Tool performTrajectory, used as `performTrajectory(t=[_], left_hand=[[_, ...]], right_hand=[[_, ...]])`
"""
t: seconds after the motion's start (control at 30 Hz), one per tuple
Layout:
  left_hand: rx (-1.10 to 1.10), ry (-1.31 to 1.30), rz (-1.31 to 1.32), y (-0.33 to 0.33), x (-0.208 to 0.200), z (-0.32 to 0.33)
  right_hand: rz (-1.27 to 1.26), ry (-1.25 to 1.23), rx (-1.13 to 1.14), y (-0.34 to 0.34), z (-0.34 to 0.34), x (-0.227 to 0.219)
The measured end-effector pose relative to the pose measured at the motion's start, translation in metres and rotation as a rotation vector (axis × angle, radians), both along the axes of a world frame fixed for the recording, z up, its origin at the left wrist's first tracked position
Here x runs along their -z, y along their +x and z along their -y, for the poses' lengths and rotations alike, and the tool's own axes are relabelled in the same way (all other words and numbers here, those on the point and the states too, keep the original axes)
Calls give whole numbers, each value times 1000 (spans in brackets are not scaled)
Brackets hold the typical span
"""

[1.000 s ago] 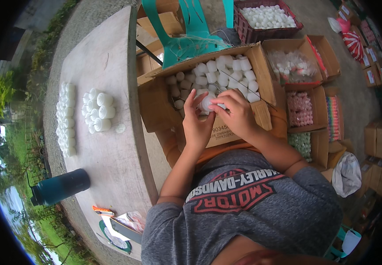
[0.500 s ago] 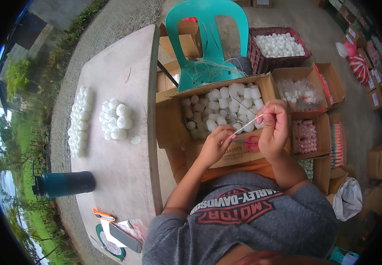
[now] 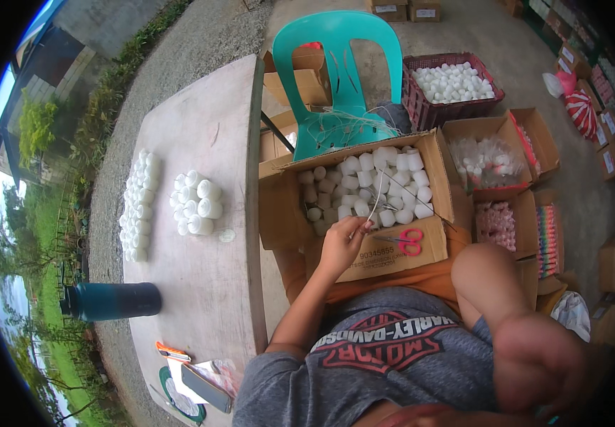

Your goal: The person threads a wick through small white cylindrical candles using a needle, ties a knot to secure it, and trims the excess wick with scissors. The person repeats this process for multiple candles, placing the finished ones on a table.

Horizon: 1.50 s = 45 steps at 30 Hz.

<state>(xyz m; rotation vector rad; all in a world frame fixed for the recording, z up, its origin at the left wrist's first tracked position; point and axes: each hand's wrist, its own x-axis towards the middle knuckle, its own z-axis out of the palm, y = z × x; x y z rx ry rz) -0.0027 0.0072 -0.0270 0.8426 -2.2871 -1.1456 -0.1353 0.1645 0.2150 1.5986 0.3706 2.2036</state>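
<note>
My left hand (image 3: 346, 238) is closed, pinching a thin white cord (image 3: 376, 192) that curves upward over the open cardboard box (image 3: 364, 260). In the box lie many small white candle-like cylinders (image 3: 364, 178), with thin dark rods (image 3: 421, 196) among them. Scissors with pink handles (image 3: 412, 242) rest on the box's near flap, just right of my left hand. My right arm is bent sharply back toward me. The right hand (image 3: 545, 359) is close and blurred at the lower right, its fingers not clear.
On the table (image 3: 208, 306) at left stand two groups of white cylinders (image 3: 197, 203), a dark blue bottle (image 3: 112, 301), an orange cutter (image 3: 172, 351) and a phone (image 3: 206, 388). Ahead are a teal chair (image 3: 346, 132) and a maroon crate (image 3: 421, 107). Cardboard boxes (image 3: 524, 235) stand at right.
My right hand has let go of the cord and swung back toward me at the lower right. The cord's free end now points up from my left hand, which has stayed nearly in place.
</note>
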Motion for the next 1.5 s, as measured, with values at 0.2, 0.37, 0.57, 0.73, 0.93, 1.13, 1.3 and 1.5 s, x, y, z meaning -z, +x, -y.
performTrajectory(t=[0.2, 0.37, 0.57, 0.73, 0.93, 1.13, 1.3, 1.5], left_hand=[[-23, -33, -87, 0, 1, -1], [12, -6, 5, 1, -4, -3], [47, -70, -37, -2, -3, 0], [51, -111, -40, 7, 16, 7], [50, -156, 15, 4, 19, 3], [-8, 48, 15, 10, 18, 9], [-119, 952, -425, 9, 31, 16], [-102, 994, -383, 3, 30, 3]], right_hand=[[20, 42, 47, 1, 3, 9], [-23, 92, 109, 1, -2, 19], [-491, 738, 559, 0, 15, 93], [-712, 1558, 997, -9, 84, 219], [-637, 1887, 616, -23, 73, 215], [-352, 1788, 610, -34, 83, 229], [-461, 1675, 729, -17, 86, 264], [-566, 1636, 970, -8, 82, 260]])
